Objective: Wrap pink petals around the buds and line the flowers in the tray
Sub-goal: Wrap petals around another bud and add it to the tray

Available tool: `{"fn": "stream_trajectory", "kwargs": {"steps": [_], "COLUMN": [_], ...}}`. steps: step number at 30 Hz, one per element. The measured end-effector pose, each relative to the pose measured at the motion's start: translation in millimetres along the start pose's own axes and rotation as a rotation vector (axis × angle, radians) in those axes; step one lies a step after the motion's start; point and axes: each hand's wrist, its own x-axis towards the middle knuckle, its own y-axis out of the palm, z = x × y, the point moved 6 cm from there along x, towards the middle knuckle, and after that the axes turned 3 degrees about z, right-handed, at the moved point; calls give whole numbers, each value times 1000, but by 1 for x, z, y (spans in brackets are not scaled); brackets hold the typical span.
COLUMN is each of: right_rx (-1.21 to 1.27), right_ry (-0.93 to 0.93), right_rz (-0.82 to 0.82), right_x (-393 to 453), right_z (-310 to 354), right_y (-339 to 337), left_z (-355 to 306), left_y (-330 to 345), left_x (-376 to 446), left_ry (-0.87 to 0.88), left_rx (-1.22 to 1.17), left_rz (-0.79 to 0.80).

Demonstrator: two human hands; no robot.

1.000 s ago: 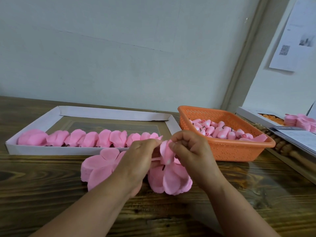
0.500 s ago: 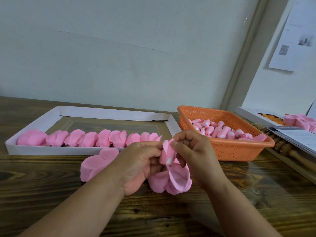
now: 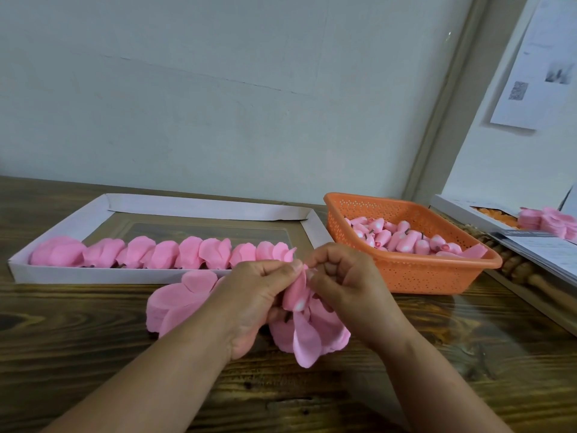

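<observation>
Both the left hand (image 3: pixel 259 303) and right hand (image 3: pixel 349 292) pinch a small pink foam bud (image 3: pixel 296 293), its loose pink petals (image 3: pixel 307 334) drooping below. The white cardboard tray (image 3: pixel 93 275) with a row of finished pink flowers (image 3: pixel 162 253) lies at ten o'clock; the orange perforated plastic basket (image 3: pixel 415 273) of buds at two.

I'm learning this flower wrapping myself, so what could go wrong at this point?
Both hands, left hand and right hand, pinch the thin petal around the bud; pulling too tight might tear or crease it. Loose petals hang below the grip and could slip off the stem. The petal stack lies just under the left forearm, so a sweep toward the tray may scatter it.
</observation>
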Motion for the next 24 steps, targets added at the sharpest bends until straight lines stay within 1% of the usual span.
{"fn": "stream_trajectory", "kwargs": {"steps": [6, 11, 15, 18, 21, 24], "right_rx": [1, 48, 85, 93, 103, 101], "right_ry": [4, 51, 70, 79, 84, 91], "right_rz": [3, 61, -10, -81, -102, -91], "right_x": [-1, -1, 1, 1, 1, 1], "right_z": [2, 0, -4, -7, -7, -6], "right_y": [1, 1, -6, -12, -14, -13], "left_z": [0, -1, -1, -1, -1, -4], "left_y": [-3, -3, -2, -1, -2, -2], "left_x": [1, 1, 2, 2, -1, -4], "left_ry": [19, 17, 29, -21, -75, -75], "left_rx": [43, 72, 44, 18, 89, 187], "left_rz": [-42, -35, -40, -3, 45, 51]}}
